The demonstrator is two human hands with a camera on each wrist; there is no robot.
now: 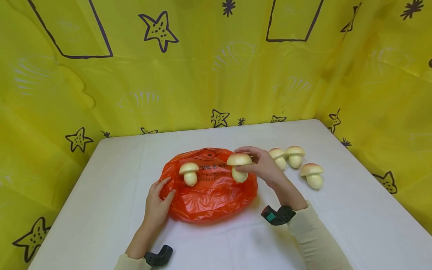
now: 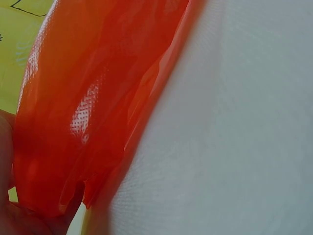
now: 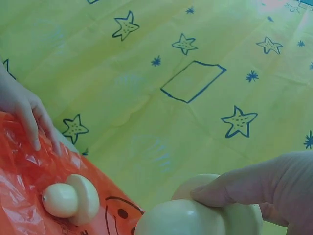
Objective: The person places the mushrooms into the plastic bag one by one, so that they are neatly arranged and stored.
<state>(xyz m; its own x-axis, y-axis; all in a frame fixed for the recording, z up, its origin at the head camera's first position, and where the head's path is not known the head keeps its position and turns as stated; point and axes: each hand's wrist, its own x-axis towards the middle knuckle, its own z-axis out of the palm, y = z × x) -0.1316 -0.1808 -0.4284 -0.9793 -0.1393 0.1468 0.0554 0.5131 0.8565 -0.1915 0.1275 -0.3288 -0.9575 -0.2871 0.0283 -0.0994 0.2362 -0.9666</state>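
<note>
A red plastic bag with printed text and a smiley face lies spread on the table. One cream toy mushroom rests at the bag's left part. My left hand holds the bag's left edge, its thumb and fingers about the film; the right wrist view shows its fingers over the red plastic. Above the bag's right side, my right hand grips another toy mushroom by its cap, thumb on the near side. In the left wrist view the bag hides part of the left hand.
Several more toy mushrooms are on the table right of the bag: one partly behind the right hand, one beside it, one nearer. The white table meets a yellow patterned curtain at its back and sides.
</note>
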